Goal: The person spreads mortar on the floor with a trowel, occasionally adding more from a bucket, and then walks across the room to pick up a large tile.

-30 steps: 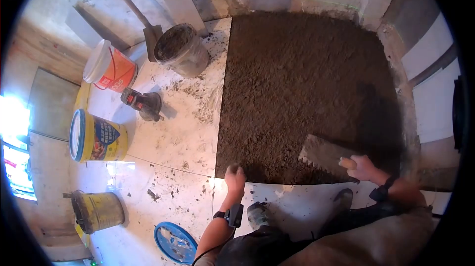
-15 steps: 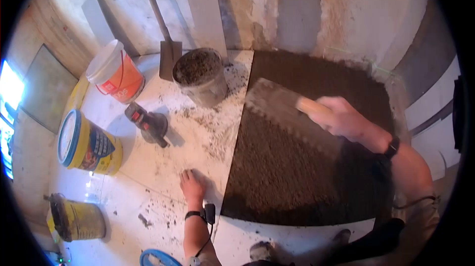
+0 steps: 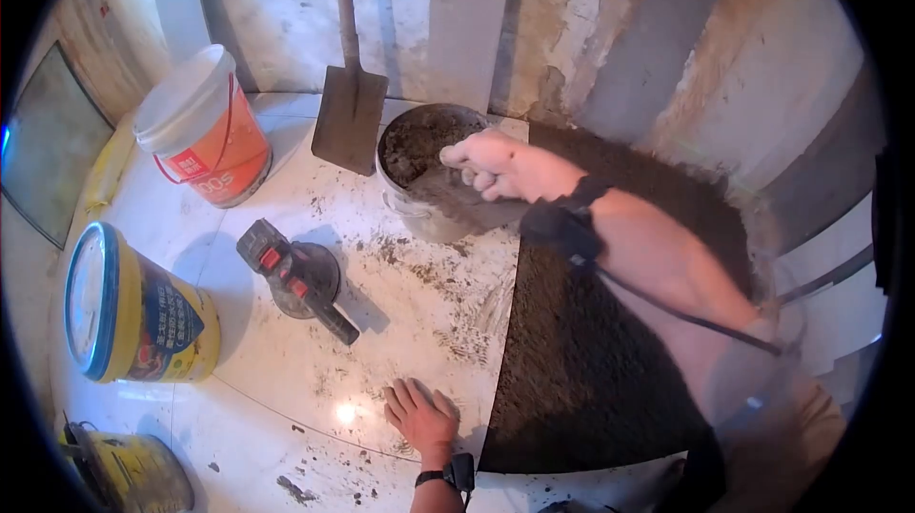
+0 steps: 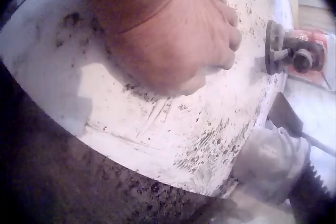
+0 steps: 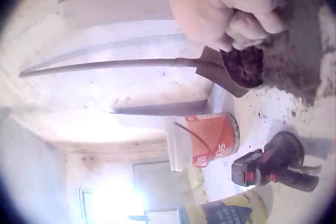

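Observation:
My right hand [image 3: 500,165] grips the handle of a notched trowel [image 5: 296,64] at the mouth of a grey bucket [image 3: 405,206]. Dark, crumbly mortar [image 3: 412,149] fills this bucket, and the trowel's blade overlaps its near rim in the head view. Lower down, my left hand [image 3: 424,420] rests on the white tile floor [image 3: 381,360] with its fingers spread. In the left wrist view the back of that hand shows, its fingertips partly hidden. A dark mortar bed [image 3: 591,379] covers the floor to the right of the tiles.
Between the hands and the yellow bucket [image 3: 181,322] stands a cordless suction-cup tool [image 3: 300,275]. An orange-and-white bucket [image 3: 224,146] is further back. A shovel [image 3: 351,117] leans on the wall beside the mortar bucket. A dirty yellow pail [image 3: 143,470] sits front left.
My right hand has carried the trowel from the mortar bed up and left to the mortar bucket. My left hand has moved onto the tile and spread its fingers. The view has shifted left.

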Tool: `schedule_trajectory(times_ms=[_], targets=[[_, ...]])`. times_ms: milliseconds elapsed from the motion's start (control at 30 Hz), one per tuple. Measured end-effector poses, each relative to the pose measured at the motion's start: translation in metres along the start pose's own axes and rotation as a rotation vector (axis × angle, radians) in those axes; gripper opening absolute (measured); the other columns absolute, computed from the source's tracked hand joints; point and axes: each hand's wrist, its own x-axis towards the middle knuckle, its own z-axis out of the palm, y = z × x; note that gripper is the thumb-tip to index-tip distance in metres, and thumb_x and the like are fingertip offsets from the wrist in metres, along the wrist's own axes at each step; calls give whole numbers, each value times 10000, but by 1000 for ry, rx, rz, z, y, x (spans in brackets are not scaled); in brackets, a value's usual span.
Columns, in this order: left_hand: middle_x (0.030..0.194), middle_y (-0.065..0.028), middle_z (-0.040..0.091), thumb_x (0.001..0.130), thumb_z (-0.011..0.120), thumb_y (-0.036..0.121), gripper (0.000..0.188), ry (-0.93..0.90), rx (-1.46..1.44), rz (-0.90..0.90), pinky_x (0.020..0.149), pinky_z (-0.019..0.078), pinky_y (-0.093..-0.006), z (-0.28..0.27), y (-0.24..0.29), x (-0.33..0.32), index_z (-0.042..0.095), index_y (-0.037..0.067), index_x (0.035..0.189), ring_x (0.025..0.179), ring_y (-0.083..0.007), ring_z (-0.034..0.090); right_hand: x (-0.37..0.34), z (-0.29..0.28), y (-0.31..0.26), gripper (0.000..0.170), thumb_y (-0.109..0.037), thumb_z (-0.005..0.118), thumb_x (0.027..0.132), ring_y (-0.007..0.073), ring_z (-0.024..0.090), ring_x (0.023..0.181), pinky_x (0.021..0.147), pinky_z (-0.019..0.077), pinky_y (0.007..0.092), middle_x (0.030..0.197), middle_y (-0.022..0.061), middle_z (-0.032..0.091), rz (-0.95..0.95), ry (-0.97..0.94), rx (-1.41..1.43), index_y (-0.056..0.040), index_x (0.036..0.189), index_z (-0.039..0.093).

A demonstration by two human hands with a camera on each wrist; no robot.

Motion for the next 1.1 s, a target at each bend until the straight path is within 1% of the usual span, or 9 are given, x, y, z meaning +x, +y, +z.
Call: schedule_trajectory(times_ms=[100,167,333,500,767,833,900,1067,1100], targets=[[1375,-222,439,841,548,322,560,-4,-18,-13,1093,211,-542,1,-2,1,491,-30,1274,1338,-428,305,28,23,5,205,-134,557,864,138,328,468,446,282,317,579,-8,351,-65,201,150,-90,680,477],[1392,-233,413,838,552,311,583,-47,-57,-27,1101,187,-550,-2,-1,-1,463,-45,1291,1356,-427,276,31,15,17,241,-126,548,858,146,363,471,443,291,325,565,-4,374,-358,150,-309,-98,637,455],[1398,-239,403,839,553,308,591,-42,-47,-19,1101,185,-557,-2,-2,0,452,-48,1299,1360,-429,273,-14,29,19,346,-262,670,865,59,269,405,385,158,261,552,-33,391,-149,303,117,-130,644,439],[1392,-240,418,840,548,306,582,15,-18,18,1097,201,-556,4,-3,0,462,-47,1295,1345,-431,305,-42,10,40,417,-458,730,819,42,322,446,393,218,224,651,-17,472,-280,375,149,-58,870,621],[1412,-209,409,878,528,300,554,-15,3,-3,1110,203,-501,1,1,-2,468,-28,1320,1360,-389,294,-200,-59,97,344,-158,594,907,-13,388,555,442,298,150,772,-47,501,-426,363,-232,-47,1232,588],[1411,-198,412,887,521,308,547,10,17,10,1107,207,-499,4,0,-3,468,-20,1322,1359,-388,292,-248,-73,120,457,-265,667,866,77,587,707,594,471,199,964,47,634,-322,409,-492,-44,1256,579],[1413,-190,414,889,524,310,546,30,15,19,1107,208,-498,6,-1,-5,469,-22,1320,1360,-379,295,-283,-81,152,460,-197,665,842,193,656,930,823,527,334,1090,124,657,-524,281,-918,-28,1260,570],[1413,-173,425,895,526,292,510,73,27,40,1100,227,-497,14,-1,-15,486,1,1313,1357,-360,311,-317,-55,263,354,-260,596,850,331,653,696,605,531,429,796,119,647,-415,-40,-1315,-199,1197,568],[1394,-181,444,896,526,283,488,88,25,52,1094,246,-492,14,-1,-17,503,3,1295,1341,-363,336,-321,-49,277,368,-261,631,830,341,651,714,617,528,429,816,129,651,-325,-88,-1395,-143,1172,568]])
